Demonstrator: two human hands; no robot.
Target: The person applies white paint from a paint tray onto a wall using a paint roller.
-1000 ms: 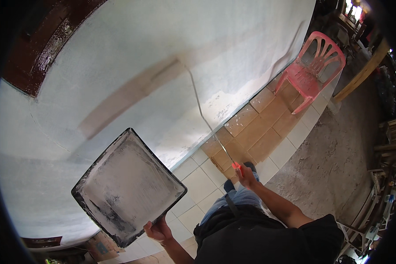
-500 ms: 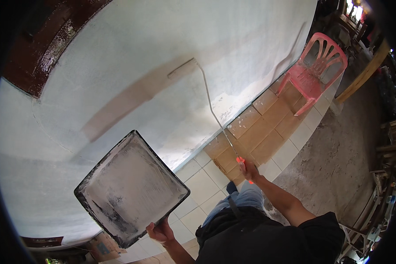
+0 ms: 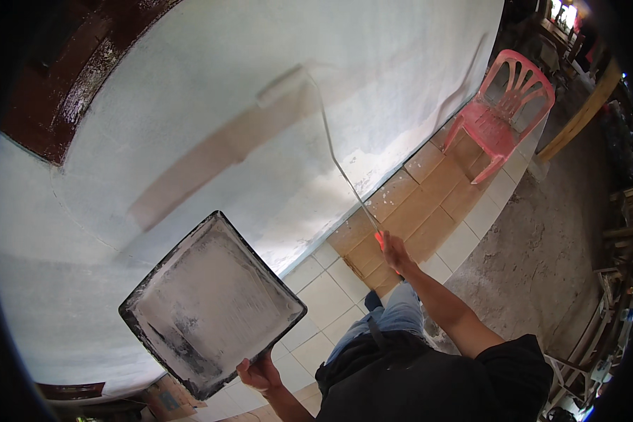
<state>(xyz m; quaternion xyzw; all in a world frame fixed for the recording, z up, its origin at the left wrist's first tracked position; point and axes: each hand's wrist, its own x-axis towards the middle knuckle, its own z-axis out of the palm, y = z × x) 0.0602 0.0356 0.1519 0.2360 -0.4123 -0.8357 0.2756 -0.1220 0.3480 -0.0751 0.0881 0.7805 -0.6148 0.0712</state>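
Since the earlier frame, your white paint roller [image 3: 283,86] has climbed the pale wall [image 3: 190,105], your right hand [image 3: 395,250] gripping its long pole while your left hand [image 3: 260,373] clasps the dark square paint tray [image 3: 211,302]; next, stroke downward evenly.

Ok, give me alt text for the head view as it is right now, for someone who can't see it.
A person's right hand holds a long-handled paint roller against a pale wall, at the upper end of a tan stripe. The left hand grips the edge of a dark, white-smeared paint tray. A pink plastic chair stands on the tiled floor by the wall.
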